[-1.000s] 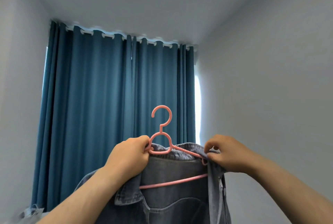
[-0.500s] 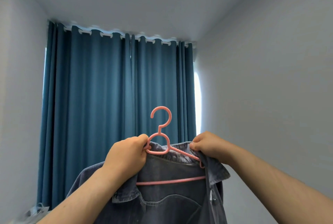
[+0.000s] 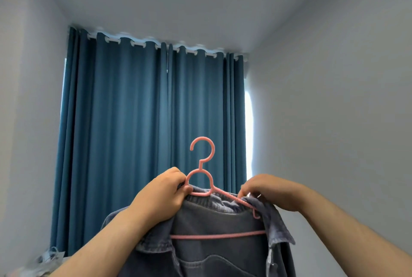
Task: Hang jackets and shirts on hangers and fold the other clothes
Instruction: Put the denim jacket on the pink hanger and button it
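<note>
A: Where is the denim jacket at this moment?

B: In the lower centre of the frame, held up in the air in front of the blue curtain. The pink plastic hanger sits inside its neck opening, and the hook stands upright above the collar.

A: And the 2 hands?

B: The left hand is curled tight. It grips the hanger near its neck loop together with the collar cloth. The right hand is to the right; its fingertips pinch the collar edge where it lies over the right arm of the hanger. Neither hand is loose.

A: How to do this step well, in your opinion?

B: I think the right shoulder is not seated yet, because the tip of the hanger arm shows outside the cloth. I would keep the left grip firm so the hanger does not tilt, then pull the collar and shoulder seam over that tip. After this, check that both shoulders sit evenly, or the jacket could slide to 1 side.
</note>
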The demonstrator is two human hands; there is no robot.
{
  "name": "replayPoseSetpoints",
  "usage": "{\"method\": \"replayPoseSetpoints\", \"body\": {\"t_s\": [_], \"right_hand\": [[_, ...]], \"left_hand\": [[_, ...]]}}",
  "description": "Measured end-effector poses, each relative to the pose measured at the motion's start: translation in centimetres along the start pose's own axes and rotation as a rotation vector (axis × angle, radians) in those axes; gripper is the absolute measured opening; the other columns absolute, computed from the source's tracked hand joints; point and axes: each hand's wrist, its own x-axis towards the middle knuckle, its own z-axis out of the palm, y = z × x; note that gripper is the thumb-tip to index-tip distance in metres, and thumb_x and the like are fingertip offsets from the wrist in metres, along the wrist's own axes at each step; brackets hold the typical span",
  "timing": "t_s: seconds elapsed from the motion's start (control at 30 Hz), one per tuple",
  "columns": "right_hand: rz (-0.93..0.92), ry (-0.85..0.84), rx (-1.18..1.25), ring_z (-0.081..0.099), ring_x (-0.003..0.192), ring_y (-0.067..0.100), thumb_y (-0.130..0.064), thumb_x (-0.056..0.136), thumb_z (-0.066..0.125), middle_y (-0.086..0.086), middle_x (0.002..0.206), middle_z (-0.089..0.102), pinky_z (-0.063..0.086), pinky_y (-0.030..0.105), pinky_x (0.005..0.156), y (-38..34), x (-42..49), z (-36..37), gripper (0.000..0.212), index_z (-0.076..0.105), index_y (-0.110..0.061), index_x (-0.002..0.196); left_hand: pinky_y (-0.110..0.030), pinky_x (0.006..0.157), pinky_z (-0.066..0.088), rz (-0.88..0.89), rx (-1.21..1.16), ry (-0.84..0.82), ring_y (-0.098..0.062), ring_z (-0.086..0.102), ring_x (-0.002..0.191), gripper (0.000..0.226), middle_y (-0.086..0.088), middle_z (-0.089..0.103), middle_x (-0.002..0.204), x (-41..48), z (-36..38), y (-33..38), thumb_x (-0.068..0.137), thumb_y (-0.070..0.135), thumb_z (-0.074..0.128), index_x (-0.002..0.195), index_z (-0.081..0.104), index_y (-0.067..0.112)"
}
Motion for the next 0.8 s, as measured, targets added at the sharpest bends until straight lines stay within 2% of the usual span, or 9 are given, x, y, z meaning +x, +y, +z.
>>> {"method": "replayPoseSetpoints", "body": {"t_s": [0.07,0.17,0.27,0.33,0.47,0.53,0.63,0.73,0.8], "right_hand": [[-0.073,0.04,-0.298,0.056,0.065,0.011,-0.033,0.08,0.06,0.006,0.073,0.062,0.046,0.024,0.061,0.2,-0.5,0.2,0.023,0.065,-0.011,0.076],[-0.137,0.042,-0.394,0.052,0.065,0.006,-0.027,0.078,0.062,-0.007,0.068,0.058,0.043,0.026,0.064,0.9,-1.4,-0.3,0.013,0.065,-0.014,0.08],[-0.156,0.007,-0.094,0.054,0.064,0.009,-0.018,0.079,0.064,-0.001,0.067,0.06,0.043,0.022,0.063,1.8,-2.4,-1.2,0.008,0.066,-0.017,0.072],[-0.184,0.048,0.161,0.056,0.06,0.014,-0.011,0.086,0.064,0.009,0.066,0.062,0.046,0.021,0.06,2.2,-2.7,-1.7,0.013,0.066,-0.006,0.073],[-0.203,0.33,0.554,0.062,0.054,0.019,-0.005,0.093,0.058,0.015,0.067,0.066,0.053,0.027,0.051,2.0,-1.3,-1.4,0.019,0.065,0.005,0.079],[-0.212,0.478,0.492,0.066,0.064,0.02,-0.007,0.092,0.062,0.013,0.076,0.072,0.056,0.029,0.059,1.6,-0.4,-1.1,0.015,0.073,-0.002,0.082],[-0.217,0.611,0.178,0.067,0.07,0.02,-0.012,0.09,0.066,0.008,0.074,0.074,0.055,0.032,0.07,0.8,0.2,-1.0,0.017,0.075,-0.01,0.075],[-0.231,0.733,-0.177,0.063,0.069,0.013,-0.017,0.089,0.063,-0.003,0.069,0.069,0.048,0.026,0.064,-0.7,0.3,-0.9,0.02,0.072,-0.014,0.071],[-0.262,0.787,-0.265,0.059,0.068,0.008,-0.019,0.089,0.061,-0.008,0.068,0.065,0.042,0.024,0.059,-2.0,0.5,-0.1,0.02,0.07,-0.016,0.071]], "left_hand": [[-0.029,0.069,0.041,-0.009,0.05,0.018,-0.01,0.048,0.074,0.034,0.014,0.046,0.076,0.3,0.1,0.5,0.095,0.035,0.054,0.065,0.038,0.032],[-0.027,0.065,0.035,0.004,0.069,0.05,-0.012,0.047,0.073,0.037,0.015,0.045,0.072,0.3,0.1,1.0,0.095,0.036,0.054,0.064,0.034,0.033],[-0.026,0.063,0.033,0.051,0.046,0.064,-0.007,0.044,0.067,0.038,0.016,0.044,0.069,0.2,-0.2,1.0,0.094,0.033,0.057,0.064,0.033,0.034],[-0.026,0.062,0.036,0.077,-0.001,0.07,-0.004,0.045,0.066,0.036,0.016,0.047,0.069,0.2,-0.5,0.9,0.092,0.032,0.06,0.065,0.036,0.034],[-0.031,0.066,0.045,0.08,-0.089,0.053,-0.007,0.05,0.069,0.022,0.012,0.054,0.072,0.1,-0.7,0.8,0.091,0.031,0.062,0.075,0.048,0.026],[-0.031,0.066,0.045,0.091,-0.09,0.038,-0.008,0.049,0.068,0.023,0.011,0.055,0.073,0.0,-0.8,0.8,0.089,0.032,0.063,0.077,0.048,0.021],[-0.028,0.061,0.039,0.094,-0.041,0.016,-0.01,0.042,0.063,0.035,0.009,0.05,0.068,-0.4,-0.9,1.0,0.087,0.035,0.066,0.072,0.039,0.019],[-0.031,0.058,0.035,0.094,0.084,-0.001,-0.014,0.041,0.062,0.04,0.006,0.048,0.067,-0.5,-0.6,1.7,0.088,0.041,0.062,0.068,0.033,0.021],[-0.03,0.055,0.032,0.075,0.12,-0.014,-0.014,0.039,0.06,0.043,0.007,0.046,0.065,-0.4,-0.3,2.3,0.088,0.044,0.061,0.066,0.03,0.022]]}}
